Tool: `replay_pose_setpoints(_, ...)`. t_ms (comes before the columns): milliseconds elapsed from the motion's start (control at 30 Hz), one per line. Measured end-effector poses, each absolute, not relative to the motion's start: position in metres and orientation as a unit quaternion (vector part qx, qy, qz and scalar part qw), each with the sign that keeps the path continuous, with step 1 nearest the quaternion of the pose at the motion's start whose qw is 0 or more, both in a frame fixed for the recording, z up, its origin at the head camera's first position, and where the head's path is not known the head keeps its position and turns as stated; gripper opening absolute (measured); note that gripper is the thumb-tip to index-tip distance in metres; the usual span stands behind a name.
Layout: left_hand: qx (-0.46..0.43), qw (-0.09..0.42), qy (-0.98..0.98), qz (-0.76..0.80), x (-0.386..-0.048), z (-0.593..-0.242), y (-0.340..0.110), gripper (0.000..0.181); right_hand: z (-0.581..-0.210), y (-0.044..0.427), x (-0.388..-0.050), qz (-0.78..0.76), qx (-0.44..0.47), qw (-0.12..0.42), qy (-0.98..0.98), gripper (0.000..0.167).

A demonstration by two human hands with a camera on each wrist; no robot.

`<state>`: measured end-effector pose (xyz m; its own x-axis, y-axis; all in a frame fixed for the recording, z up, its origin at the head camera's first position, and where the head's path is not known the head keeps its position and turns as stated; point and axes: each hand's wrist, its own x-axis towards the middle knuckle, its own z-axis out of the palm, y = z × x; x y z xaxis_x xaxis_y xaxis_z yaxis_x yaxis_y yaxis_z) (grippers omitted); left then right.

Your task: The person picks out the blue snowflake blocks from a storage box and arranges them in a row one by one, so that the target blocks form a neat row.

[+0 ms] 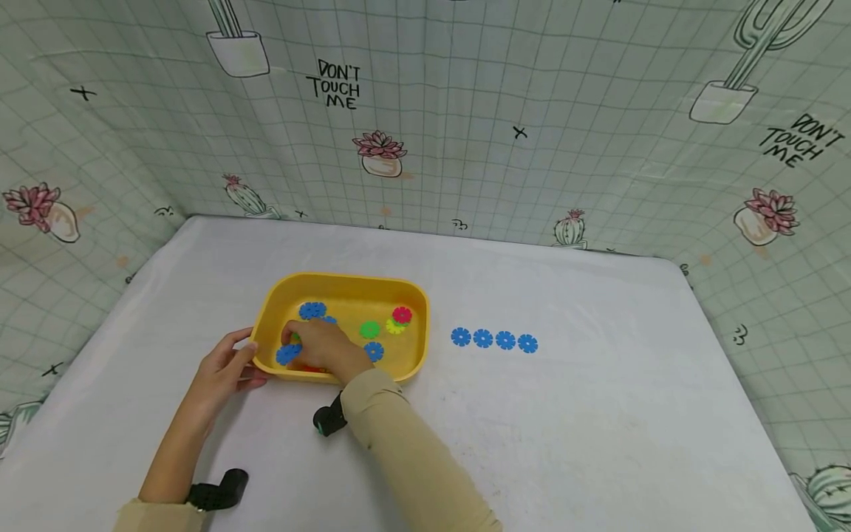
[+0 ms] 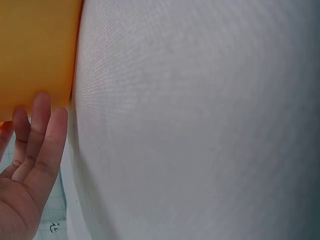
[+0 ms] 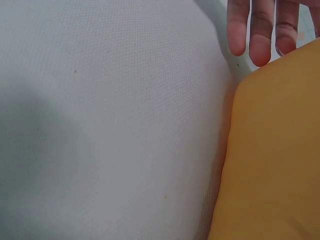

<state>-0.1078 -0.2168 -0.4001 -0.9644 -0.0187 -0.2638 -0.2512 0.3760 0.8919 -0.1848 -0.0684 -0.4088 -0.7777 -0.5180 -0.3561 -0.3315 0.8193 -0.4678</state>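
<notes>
A yellow tray [image 1: 417, 347] holds several notched plastic discs. My right hand [image 1: 329, 349] reaches down inside it, fingers bent beside blue discs [image 1: 289, 355] at the near left. A green disc partly shows under that hand; whether the fingertips pinch anything is hidden. My left hand [image 1: 227, 363] rests against the tray's left end, thumb near the rim. In the left wrist view, the left hand's nearly straight fingers [image 2: 42, 117] touch the tray's outer wall [image 2: 37, 45]. Fingers of the left hand also show by the tray corner in the right wrist view, where the right hand is hidden.
Several blue discs [image 1: 483, 338] lie in a row on the white tabletop [image 1: 598, 428], right of the tray. Inside the tray are a green disc [image 1: 369, 329], a red disc [image 1: 402, 315] over a yellow one, and more blue discs [image 1: 312, 310]. A printed curtain [image 1: 459, 89] stands behind.
</notes>
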Motion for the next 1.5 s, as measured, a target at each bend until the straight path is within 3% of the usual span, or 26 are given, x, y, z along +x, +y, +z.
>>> replay_pose_setpoints(467, -0.071, 0.104, 0.817, 0.563, -0.107, -0.402, -0.217, 0.054, -0.410, -0.064, -0.184, -0.195, -0.245, 0.245, 0.917, 0.022)
replay_pose_setpoints(1000, -0.074, 0.103, 0.821, 0.557, -0.108, -0.400, -0.215, 0.053, -0.398, -0.043, -0.184, -0.297, -0.241, 0.240, 0.892, 0.031)
replay_pose_setpoints(1500, -0.090, 0.107, 0.827, 0.545, -0.109, -0.401, -0.216, 0.052, -0.359, 0.019, -0.170, -0.485, -0.227, 0.131, 0.834, 0.034)
